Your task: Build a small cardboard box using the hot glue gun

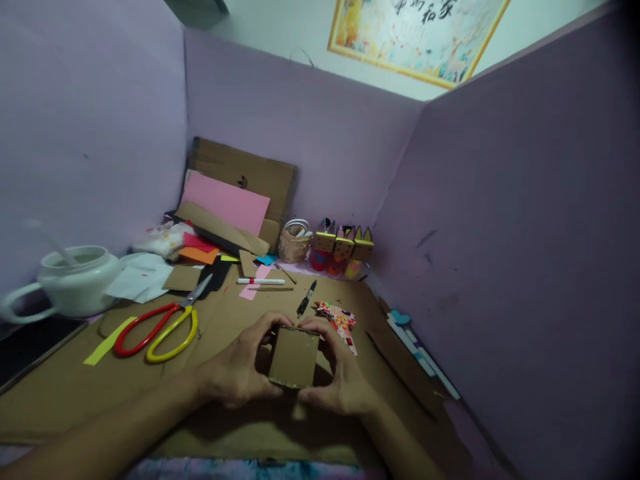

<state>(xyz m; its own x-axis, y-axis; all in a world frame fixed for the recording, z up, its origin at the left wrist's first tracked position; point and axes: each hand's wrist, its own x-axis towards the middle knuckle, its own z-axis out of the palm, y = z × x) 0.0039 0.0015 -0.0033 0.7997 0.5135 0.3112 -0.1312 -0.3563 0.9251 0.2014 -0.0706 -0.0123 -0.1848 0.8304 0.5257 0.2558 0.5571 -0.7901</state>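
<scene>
Between both hands is a small brown cardboard box (294,358), its flat square face turned up toward me. My left hand (246,363) grips its left side, fingers at the far edge and thumb at the near edge. On the opposite side my right hand (340,370) holds it the same way. Just beyond the right fingers lies a colourful patterned paper piece (339,321). A black pen (307,298) rests farther back. Scissors (163,327) with one red and one yellow handle lie partly spread to the left of my left hand.
A brown cardboard sheet (220,427) covers the table. At left stands a white mug (77,283) beside a yellow paper strip (109,341). Behind are a woven basket (295,245), small eared cardboard figures (344,247) and pink paper (227,200). Purple panels (300,127) enclose the workspace.
</scene>
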